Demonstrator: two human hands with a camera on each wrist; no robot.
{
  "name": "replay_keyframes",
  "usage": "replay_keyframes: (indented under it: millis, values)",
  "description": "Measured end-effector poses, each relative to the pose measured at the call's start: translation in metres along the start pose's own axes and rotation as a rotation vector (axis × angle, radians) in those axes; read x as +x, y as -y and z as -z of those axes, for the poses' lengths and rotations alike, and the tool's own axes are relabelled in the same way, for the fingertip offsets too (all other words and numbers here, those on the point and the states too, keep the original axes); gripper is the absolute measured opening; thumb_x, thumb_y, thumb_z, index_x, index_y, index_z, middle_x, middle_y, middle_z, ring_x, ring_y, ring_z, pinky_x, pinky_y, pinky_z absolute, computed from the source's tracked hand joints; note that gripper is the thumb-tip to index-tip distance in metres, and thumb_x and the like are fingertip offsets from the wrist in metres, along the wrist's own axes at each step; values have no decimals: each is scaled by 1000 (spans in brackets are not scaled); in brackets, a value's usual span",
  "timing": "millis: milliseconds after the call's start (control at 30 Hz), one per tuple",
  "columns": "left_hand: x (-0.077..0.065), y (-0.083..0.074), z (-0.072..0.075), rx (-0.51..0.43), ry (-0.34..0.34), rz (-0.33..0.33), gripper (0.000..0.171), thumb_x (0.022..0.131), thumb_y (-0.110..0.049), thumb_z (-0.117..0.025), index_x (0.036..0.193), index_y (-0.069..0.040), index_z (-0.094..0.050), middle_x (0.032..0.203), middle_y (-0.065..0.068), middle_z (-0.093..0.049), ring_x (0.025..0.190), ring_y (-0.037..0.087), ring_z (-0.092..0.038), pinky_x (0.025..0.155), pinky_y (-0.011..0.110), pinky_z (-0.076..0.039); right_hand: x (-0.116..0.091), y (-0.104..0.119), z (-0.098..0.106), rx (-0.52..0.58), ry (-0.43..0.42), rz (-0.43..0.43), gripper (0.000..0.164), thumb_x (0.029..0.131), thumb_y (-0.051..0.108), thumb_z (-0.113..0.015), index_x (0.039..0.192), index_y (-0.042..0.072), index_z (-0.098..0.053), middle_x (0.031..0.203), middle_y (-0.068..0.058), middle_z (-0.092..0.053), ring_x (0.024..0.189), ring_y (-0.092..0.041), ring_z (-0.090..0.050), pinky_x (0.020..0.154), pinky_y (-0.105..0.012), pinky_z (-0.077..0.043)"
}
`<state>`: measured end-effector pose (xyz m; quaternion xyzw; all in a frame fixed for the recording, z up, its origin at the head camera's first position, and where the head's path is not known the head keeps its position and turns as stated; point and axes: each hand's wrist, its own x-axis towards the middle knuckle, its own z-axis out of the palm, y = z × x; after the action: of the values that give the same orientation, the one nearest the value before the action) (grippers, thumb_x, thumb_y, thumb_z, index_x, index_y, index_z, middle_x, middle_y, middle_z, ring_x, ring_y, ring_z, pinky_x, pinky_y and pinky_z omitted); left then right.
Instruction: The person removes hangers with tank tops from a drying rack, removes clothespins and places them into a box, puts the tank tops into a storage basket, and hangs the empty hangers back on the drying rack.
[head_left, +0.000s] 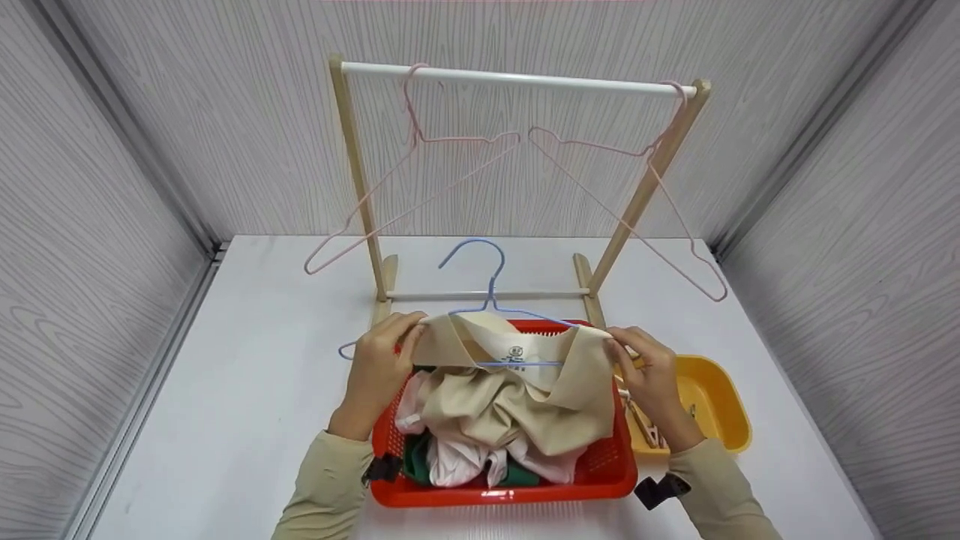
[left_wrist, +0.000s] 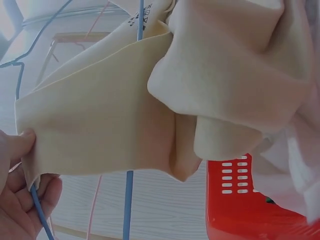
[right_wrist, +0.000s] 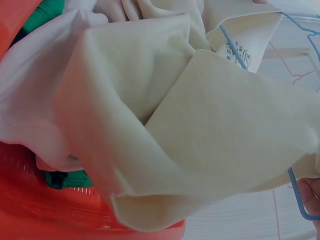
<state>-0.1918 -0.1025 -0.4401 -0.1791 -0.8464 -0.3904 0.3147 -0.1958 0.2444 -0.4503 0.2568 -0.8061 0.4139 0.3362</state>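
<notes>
A beige sleeveless top (head_left: pixel 517 405) with a printed mark inside its neck hangs over the red basket, its lower part bunched. A blue clothes hanger (head_left: pixel 493 289) runs through the neck, hook upward. My left hand (head_left: pixel 379 367) pinches one shoulder strap between thumb and fingers; in the left wrist view the blue hanger (left_wrist: pixel 129 205) emerges below the cloth beside those fingers. With the right hand (head_left: pixel 651 371) I pinch the other strap. In the right wrist view, the hanger's bent end (right_wrist: pixel 298 197) sticks out under the fabric, by the fingers.
The red basket (head_left: pixel 504 496) holds white and green clothes. Behind it stands a rack with a white rail (head_left: pixel 517 78), where two pink hangers (head_left: pixel 442 196) hang. To the right, a yellow tray (head_left: pixel 739 409) with clothes pegs (head_left: pixel 649 427) sits partly behind my right arm.
</notes>
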Motion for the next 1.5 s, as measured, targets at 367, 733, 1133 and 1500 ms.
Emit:
replay_keyframes:
  millis: [367,733,1133,1500]
  values:
    - [-1,0,0,-44,-30,12,10,89,-3,-65,96,1,-69,87,11,-72,80,22,-68,72,39,-56,-1,2,2,47,27,-22,27,77,-20,-65,98,-5,-72,88,-19,-72,87,3,-66,84,-7,-50]
    - [-1,1,0,-65,-41,28,8,89,-3,-65,96,0,-68,89,11,-72,79,20,-66,73,38,-56,-1,-2,9,131,-48,-97,18,82,-19,-60,95,-11,-70,92,1,-74,87,8,-62,81,-7,-50]
    - [-3,3,3,-94,-37,63,10,89,-2,-64,98,1,-68,91,12,-72,80,21,-66,75,39,-56,-9,-15,24,-23,-145,-228,14,85,-15,-60,94,-12,-69,88,-22,-71,91,17,-59,88,-3,-46]
    - [-4,3,4,-133,-38,88,11,89,-2,-64,99,3,-67,90,13,-71,77,17,-63,74,26,-57,-20,-30,32,-128,-193,-385,13,89,-9,-58,97,-14,-67,93,-31,-69,83,22,-54,79,1,-44]
